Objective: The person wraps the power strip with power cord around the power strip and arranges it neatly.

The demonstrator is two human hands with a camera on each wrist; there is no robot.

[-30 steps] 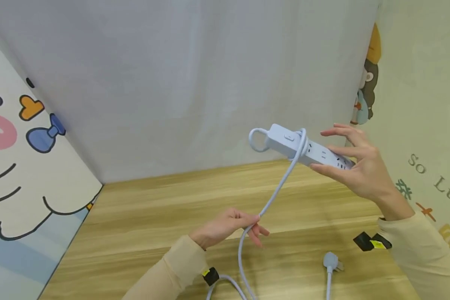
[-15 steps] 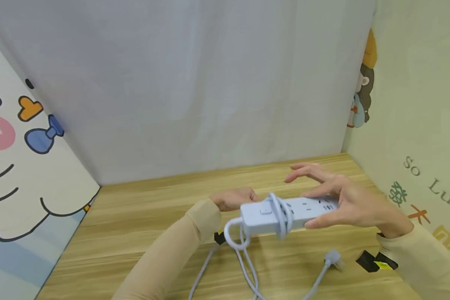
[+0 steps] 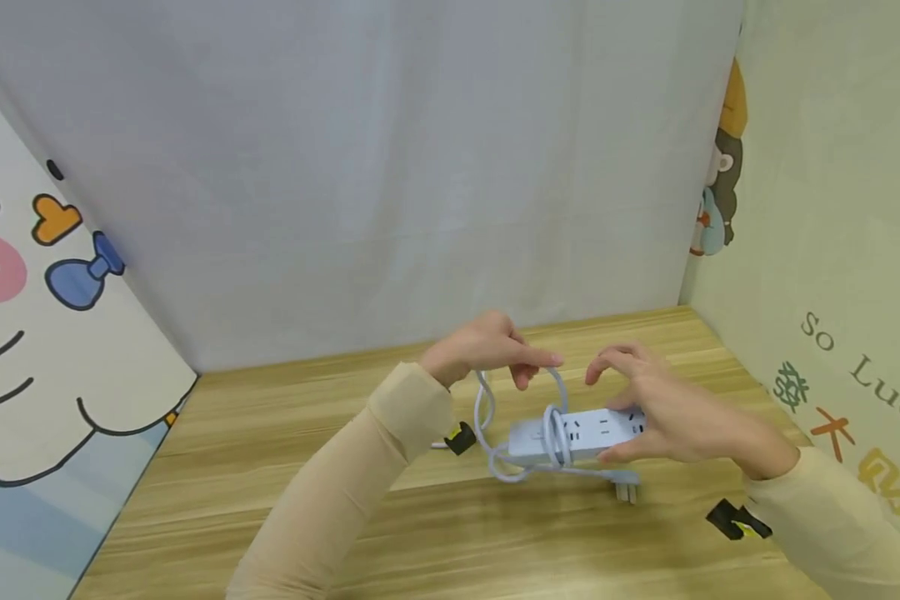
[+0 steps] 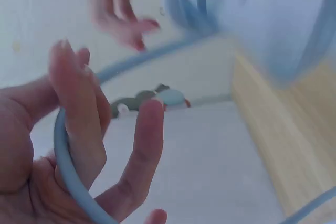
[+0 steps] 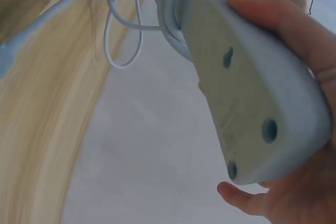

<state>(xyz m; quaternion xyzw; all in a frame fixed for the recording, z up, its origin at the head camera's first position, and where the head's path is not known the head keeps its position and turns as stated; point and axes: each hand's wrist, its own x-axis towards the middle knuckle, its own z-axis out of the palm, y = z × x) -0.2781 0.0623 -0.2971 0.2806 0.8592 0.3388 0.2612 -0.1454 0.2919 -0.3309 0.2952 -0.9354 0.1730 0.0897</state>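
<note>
My right hand (image 3: 671,412) grips a white power strip (image 3: 588,435) by its far right end, thumb on the near side. Loops of the strip's own cord (image 3: 560,433) wrap its body near the switch end. In the right wrist view, the strip's pale underside (image 5: 231,93) with dark holes shows. My left hand (image 3: 487,343) is behind the strip's left end, pinching the cord between thumb and fingers. The left wrist view has the cord (image 4: 64,150) passing through the bent fingers and up to the strip. The plug (image 3: 626,485) hangs at the near side below the strip.
A wood-grain table (image 3: 330,533) lies beneath. A pale curtain (image 3: 390,183) stands behind it, with a cartoon-printed panel (image 3: 52,358) on the left and a lettered panel (image 3: 832,208) on the right. Slack cord (image 3: 483,408) loops below the left hand.
The power strip has come down and been turned more level. My left hand has carried the cord round the strip's far side, adding wraps. The plug has been drawn left and up toward the strip.
</note>
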